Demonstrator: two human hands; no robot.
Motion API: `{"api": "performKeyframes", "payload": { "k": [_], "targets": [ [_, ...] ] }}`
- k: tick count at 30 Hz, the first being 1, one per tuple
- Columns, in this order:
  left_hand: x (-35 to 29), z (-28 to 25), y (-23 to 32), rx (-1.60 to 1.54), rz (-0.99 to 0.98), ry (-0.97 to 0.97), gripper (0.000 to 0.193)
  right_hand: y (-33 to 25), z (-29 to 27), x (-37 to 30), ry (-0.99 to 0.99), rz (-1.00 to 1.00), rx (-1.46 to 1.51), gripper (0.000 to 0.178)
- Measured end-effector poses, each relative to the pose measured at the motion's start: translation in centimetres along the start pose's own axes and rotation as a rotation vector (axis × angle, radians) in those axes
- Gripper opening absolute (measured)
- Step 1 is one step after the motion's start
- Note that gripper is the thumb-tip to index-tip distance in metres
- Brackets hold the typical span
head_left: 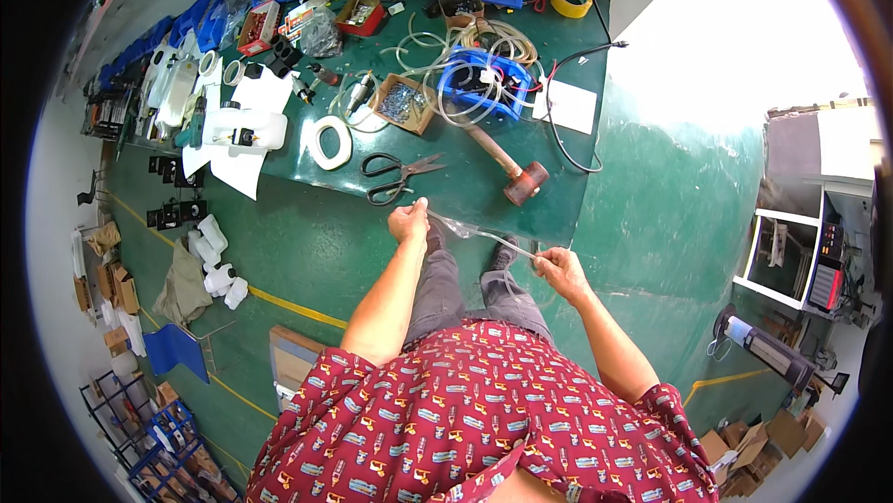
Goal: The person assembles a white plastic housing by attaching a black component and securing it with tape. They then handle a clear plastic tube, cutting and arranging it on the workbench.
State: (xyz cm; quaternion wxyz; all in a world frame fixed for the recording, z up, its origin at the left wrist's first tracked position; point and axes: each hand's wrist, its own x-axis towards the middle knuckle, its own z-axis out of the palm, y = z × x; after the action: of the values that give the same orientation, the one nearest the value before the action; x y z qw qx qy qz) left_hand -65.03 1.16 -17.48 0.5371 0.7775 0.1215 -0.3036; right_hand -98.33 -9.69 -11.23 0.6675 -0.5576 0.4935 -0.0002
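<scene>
A length of clear tubing (502, 241) stretches between my two hands, just off the near edge of the green table (307, 173). My left hand (409, 222) is closed on one end, with a see-through plastic piece (454, 226) beside it whose kind I cannot make out. Lower and to the right, my right hand (561, 273) pinches the tubing, and a loose loop hangs below it. Black-handled scissors (400, 173) lie partly spread on the table, just beyond my left hand. A mallet (526, 184) with a reddish-brown head and wooden handle rests farther right.
Beyond the scissors lie a white ring-shaped roll (329, 143) and a cardboard box of small metal parts (404, 103). Coiled tubing (507, 40) drapes over a blue bin (521, 112). A black cable (555, 131) hangs by the table's right side. White containers (219, 270) stand on the floor at left.
</scene>
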Motion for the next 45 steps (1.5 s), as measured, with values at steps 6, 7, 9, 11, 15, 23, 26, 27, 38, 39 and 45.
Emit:
{"api": "performKeyframes", "payload": {
  "k": [6, 7, 9, 11, 15, 23, 26, 27, 38, 39, 45],
  "targets": [
    [2.0, -0.6, -1.3, -0.020, -0.037, -0.051, 0.036, 1.0, -2.3, 0.5, 0.090, -0.114, -0.122, 0.025],
    [2.1, -0.8, -1.2, 0.027, -0.031, -0.044, 0.037, 1.1, -3.1, 0.7, 0.132, -0.143, -0.157, 0.025],
    [2.2, -0.7, -1.1, 0.060, -0.015, -0.070, 0.037, 2.4, -5.1, 1.1, 0.182, -0.085, -0.196, 0.025],
    [2.0, -0.5, -0.7, 0.068, -0.029, -0.048, 0.036, 3.1, -5.9, 1.3, 0.216, -0.083, -0.193, 0.024],
    [1.9, -0.7, -0.2, 0.137, -0.055, -0.065, 0.035, 2.6, -5.9, 1.4, 0.281, -0.121, -0.192, 0.020],
    [1.4, -0.6, 0.2, 0.141, -0.050, -0.040, 0.032, 3.4, -7.2, 1.7, 0.311, -0.111, -0.323, 0.018],
    [1.4, -0.5, 0.0, 0.137, -0.037, -0.019, 0.032, 3.5, -7.2, 1.9, 0.310, -0.117, -0.334, 0.017],
    [1.3, -0.3, 0.1, 0.141, -0.037, -0.015, 0.032, 3.6, -7.3, 1.9, 0.311, -0.119, -0.339, 0.017],
    [0.3, -0.9, 0.8, 0.620, 0.561, -0.007, 0.059, 3.1, -6.6, 1.9, 0.423, -0.160, -0.310, 0.022],
    [-1.2, -1.1, 3.2, 0.632, 0.570, -0.028, 0.064, 3.3, -6.5, 1.7, 0.434, -0.170, -0.201, 0.021],
    [3.0, -6.6, 8.6, 1.120, 0.828, -0.026, 0.038, -8.4, -3.1, -1.6, 0.305, -0.059, 0.256, 0.020]
  ]
}}
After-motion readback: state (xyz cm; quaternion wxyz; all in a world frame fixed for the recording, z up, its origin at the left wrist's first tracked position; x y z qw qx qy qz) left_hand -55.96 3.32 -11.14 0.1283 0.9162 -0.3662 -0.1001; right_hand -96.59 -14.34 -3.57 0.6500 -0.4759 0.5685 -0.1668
